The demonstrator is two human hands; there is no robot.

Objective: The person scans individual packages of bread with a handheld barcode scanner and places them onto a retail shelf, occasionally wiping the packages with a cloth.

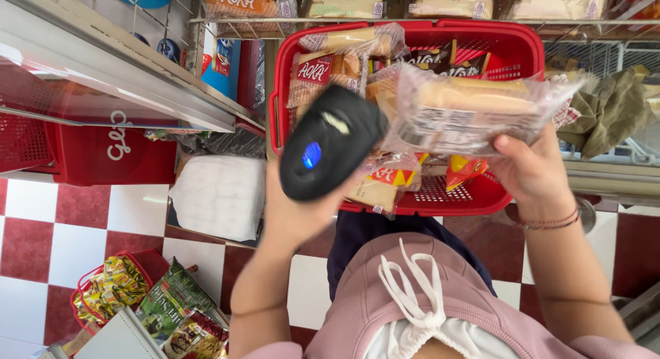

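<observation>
My left hand point(297, 215) grips a black handheld scanner point(331, 142) with a small blue light, its head aimed at a clear plastic pack of bread point(467, 108). My right hand point(533, 170) holds that pack by its right side, above a red plastic shopping basket point(512, 53). The basket is filled with several wrapped snack and biscuit packs point(323, 67). A thin string bracelet circles my right wrist.
A wire shelf with packaged goods point(344, 2) runs along the top. A red crate point(110, 153) stands at left beside a white sack point(220, 194). On the red-and-white tiled floor sit a small red basket of sweets point(110, 287) and snack bags point(175, 311).
</observation>
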